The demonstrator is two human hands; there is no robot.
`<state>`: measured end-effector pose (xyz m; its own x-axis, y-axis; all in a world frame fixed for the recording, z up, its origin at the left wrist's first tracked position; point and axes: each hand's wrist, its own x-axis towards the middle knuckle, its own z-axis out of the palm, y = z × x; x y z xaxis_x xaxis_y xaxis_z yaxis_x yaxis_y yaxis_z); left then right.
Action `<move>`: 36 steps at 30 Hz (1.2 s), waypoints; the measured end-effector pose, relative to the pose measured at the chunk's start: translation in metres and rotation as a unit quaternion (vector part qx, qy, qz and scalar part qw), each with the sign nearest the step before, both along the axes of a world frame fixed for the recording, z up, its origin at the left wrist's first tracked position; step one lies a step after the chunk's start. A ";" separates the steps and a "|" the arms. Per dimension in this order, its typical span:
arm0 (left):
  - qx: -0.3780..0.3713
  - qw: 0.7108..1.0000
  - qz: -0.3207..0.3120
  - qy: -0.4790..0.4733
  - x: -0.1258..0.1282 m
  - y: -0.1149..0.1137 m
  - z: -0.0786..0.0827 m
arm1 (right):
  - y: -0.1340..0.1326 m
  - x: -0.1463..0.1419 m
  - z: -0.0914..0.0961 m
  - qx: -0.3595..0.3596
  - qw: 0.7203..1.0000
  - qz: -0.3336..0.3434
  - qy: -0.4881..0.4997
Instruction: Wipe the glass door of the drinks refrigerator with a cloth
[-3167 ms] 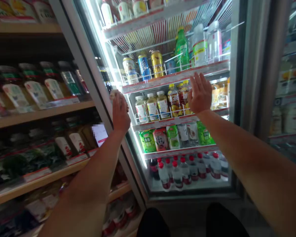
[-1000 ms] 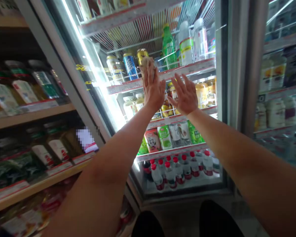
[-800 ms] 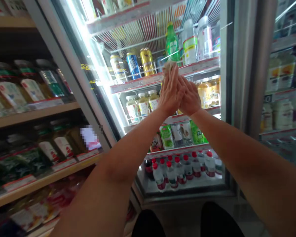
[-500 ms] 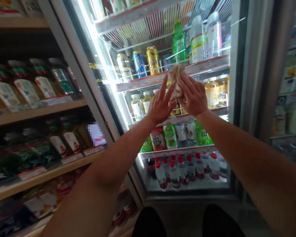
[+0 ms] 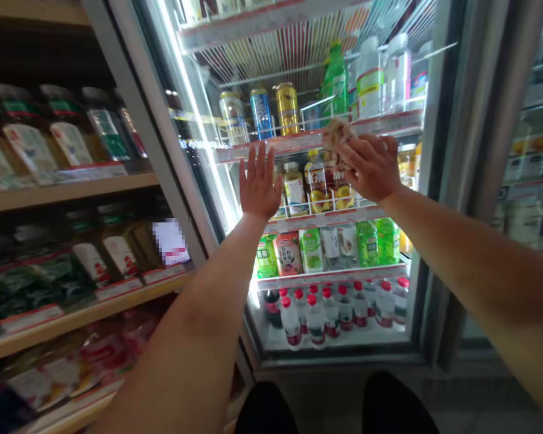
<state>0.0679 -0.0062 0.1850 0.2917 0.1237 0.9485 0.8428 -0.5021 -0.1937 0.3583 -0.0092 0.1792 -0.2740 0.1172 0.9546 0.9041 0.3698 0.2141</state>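
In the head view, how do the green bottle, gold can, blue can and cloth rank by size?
1. green bottle
2. gold can and blue can, alike
3. cloth, partly hidden by the right hand, so unsure

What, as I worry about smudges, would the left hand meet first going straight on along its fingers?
Likely the fridge's glass door: the open left hand points up at it, cans behind; contact unclear.
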 end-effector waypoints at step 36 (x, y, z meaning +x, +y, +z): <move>0.036 0.997 0.058 0.022 0.001 0.004 -0.002 | -0.005 -0.023 0.067 0.018 0.962 -0.042 0.270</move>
<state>0.0689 -0.0019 0.1829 0.3203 0.0911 0.9429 0.8847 -0.3846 -0.2634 0.3356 -0.0145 0.2461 0.2716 0.0817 0.9589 0.9137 0.2910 -0.2836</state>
